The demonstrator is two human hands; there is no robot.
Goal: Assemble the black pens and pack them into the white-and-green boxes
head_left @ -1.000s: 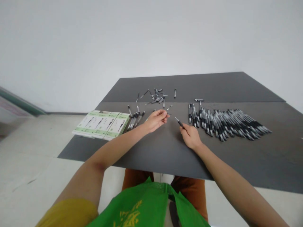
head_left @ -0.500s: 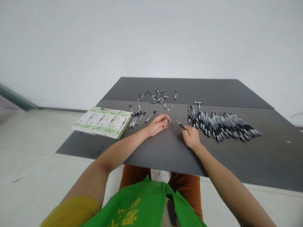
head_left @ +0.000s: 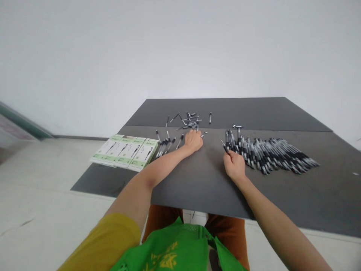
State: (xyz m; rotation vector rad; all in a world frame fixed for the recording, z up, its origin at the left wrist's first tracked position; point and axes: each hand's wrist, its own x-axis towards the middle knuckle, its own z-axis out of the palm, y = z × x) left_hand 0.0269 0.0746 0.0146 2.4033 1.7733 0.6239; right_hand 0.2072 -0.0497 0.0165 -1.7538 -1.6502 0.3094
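Head view: left hand (head_left: 193,141) has reached toward pen parts (head_left: 192,124) nearer the far edge of the table (head_left: 194,180), fingertips hidden, while right hand (head_left: 234,165) grips a pen (head_left: 225,146), apparently unfinished.

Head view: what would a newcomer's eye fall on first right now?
Probably the pile of pens, fanned out on the right of the dark table. Next, perhaps, the green-and-white boxes at its left edge. Between them, the right hand grips a single pen, while the left hand is beside the loose parts farther back.
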